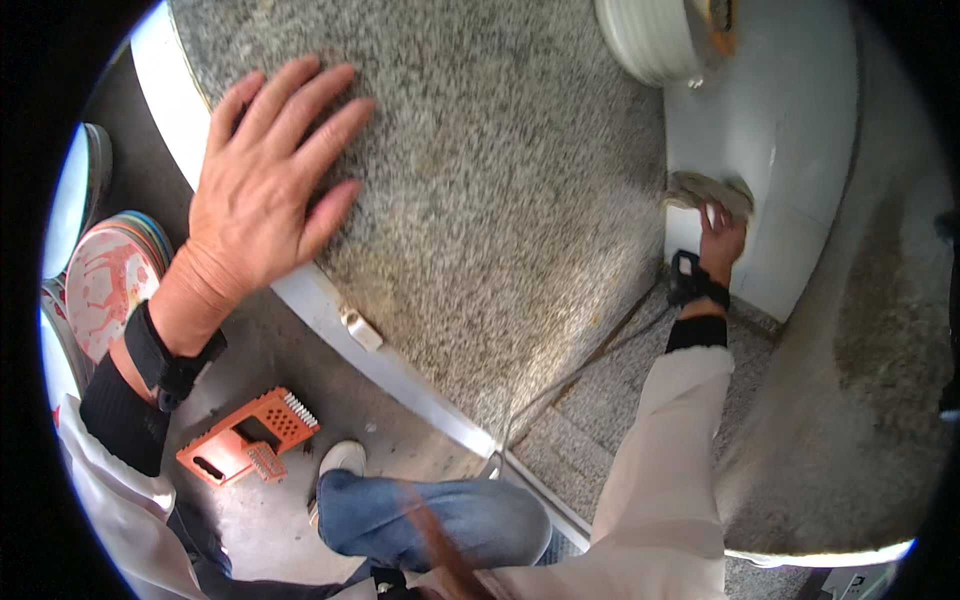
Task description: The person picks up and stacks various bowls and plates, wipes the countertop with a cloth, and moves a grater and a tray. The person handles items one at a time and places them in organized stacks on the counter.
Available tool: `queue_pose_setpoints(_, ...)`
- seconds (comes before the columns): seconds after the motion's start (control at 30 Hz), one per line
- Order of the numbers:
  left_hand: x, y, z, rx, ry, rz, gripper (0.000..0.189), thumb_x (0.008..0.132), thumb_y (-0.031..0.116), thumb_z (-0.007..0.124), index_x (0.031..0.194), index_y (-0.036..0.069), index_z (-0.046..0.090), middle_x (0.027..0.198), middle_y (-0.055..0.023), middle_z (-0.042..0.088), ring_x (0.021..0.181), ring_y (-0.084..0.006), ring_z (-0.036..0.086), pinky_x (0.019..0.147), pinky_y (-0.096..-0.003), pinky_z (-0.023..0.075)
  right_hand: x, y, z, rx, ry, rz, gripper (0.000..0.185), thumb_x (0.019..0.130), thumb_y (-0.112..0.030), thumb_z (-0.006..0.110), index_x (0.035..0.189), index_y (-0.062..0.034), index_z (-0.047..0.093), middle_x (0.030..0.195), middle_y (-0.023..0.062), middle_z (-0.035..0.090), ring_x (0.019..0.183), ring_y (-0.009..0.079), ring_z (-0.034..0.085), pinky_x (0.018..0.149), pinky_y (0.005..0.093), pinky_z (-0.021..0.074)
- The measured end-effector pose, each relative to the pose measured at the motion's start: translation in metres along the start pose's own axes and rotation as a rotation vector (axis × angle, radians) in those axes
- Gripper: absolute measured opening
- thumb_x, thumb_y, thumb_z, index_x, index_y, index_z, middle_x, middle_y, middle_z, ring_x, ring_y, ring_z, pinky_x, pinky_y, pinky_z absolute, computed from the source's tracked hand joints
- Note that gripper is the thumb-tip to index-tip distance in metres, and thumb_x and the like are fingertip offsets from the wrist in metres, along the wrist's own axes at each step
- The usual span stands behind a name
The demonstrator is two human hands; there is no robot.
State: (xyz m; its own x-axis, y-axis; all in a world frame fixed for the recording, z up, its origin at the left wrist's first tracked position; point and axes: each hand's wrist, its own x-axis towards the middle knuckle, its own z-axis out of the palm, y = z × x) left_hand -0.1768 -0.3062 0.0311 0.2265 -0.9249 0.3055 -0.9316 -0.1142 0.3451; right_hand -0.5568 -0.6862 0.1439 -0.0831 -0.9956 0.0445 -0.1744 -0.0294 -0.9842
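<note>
My left hand [259,176] is spread palm down at the left edge of a speckled granite countertop [480,172]. It holds nothing, and a black strap circles its wrist. My right hand [724,238], reaching far to the right, has its fingers on a crumpled greyish cloth [709,189]. That cloth lies against a white glossy surface [787,180] bordering the granite; part of it is hidden by the fingers. A black band with a buckle-like piece sits on my right wrist.
A stack of white dishes [645,37] stands at the top right. A grey cord [570,379] crosses the counter's corner near a small white fitting [362,330]. On the floor lies an orange grater [251,435]. Round patterned trays [112,289] stand at the left.
</note>
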Motion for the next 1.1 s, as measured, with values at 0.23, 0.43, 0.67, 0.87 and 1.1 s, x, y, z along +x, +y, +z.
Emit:
queue_pose_setpoints(0.23, -0.002, 0.000, 0.000, -0.096, 0.043, -0.012, 0.050, 0.069, 0.025, 0.059, 0.116, 0.011, 0.049, 0.128, -0.0080, 0.042, 0.122, -0.0254, 0.035, 0.102, -0.0426, 0.0226, 0.009, -0.106, 0.050, -0.572, 0.389, -0.530, 0.038, 0.088, -0.031, 0.050, 0.110, 0.0002, 0.054, 0.113, 0.0170, 0.052, 0.109, 0.0306, 0.047, 0.087, 0.0435, 0.0425)
queue_pose_setpoints(0.43, -0.001, 0.000, -0.002, -0.122, 0.025, -0.032, 0.049, 0.069, 0.024, 0.059, 0.115, 0.011, 0.050, 0.127, -0.0082, 0.043, 0.122, -0.0257, 0.035, 0.101, -0.0435, 0.0230, 0.064, -0.055, 0.064, -1.682, 0.675, -0.827, 0.029, 0.077, -0.036, 0.062, 0.087, -0.0086, 0.063, 0.091, 0.0134, 0.060, 0.085, 0.0306, 0.055, 0.069, 0.0443, 0.0450)
queue_pose_setpoints(0.67, -0.001, -0.004, -0.004, -0.185, 0.015, -0.042, 0.048, 0.070, 0.027, 0.058, 0.115, 0.010, 0.049, 0.127, -0.0081, 0.042, 0.123, -0.0255, 0.034, 0.102, -0.0436, 0.0217, 0.035, -0.077, 0.140, -1.113, 0.265, -0.980, 0.014, 0.081, -0.016, 0.057, 0.087, -0.0039, 0.061, 0.090, 0.0115, 0.062, 0.079, 0.0255, 0.058, 0.070, 0.0354, 0.0476)
queue_pose_setpoints(0.87, -0.004, -0.004, 0.000, -0.198, 0.015, -0.040, 0.049, 0.069, 0.028, 0.059, 0.114, 0.011, 0.050, 0.127, -0.0073, 0.043, 0.122, -0.0249, 0.035, 0.102, -0.0434, 0.0220, 0.056, -0.114, 0.193, -1.584, 0.721, -1.411, 0.032, 0.084, -0.025, 0.057, 0.103, 0.0008, 0.055, 0.096, 0.0180, 0.058, 0.089, 0.0321, 0.057, 0.066, 0.0417, 0.0485)
queue_pose_setpoints(1.1, -0.002, -0.006, -0.003, -0.200, 0.020, -0.030, 0.051, 0.070, 0.028, 0.058, 0.117, 0.011, 0.051, 0.129, -0.0089, 0.043, 0.122, -0.0277, 0.036, 0.101, -0.0434, 0.0235, 0.029, -0.074, 0.153, -1.969, 0.169, -0.986, 0.023, 0.084, -0.026, 0.054, 0.088, -0.0033, 0.059, 0.094, 0.0189, 0.056, 0.087, 0.0357, 0.055, 0.065, 0.0490, 0.0436)
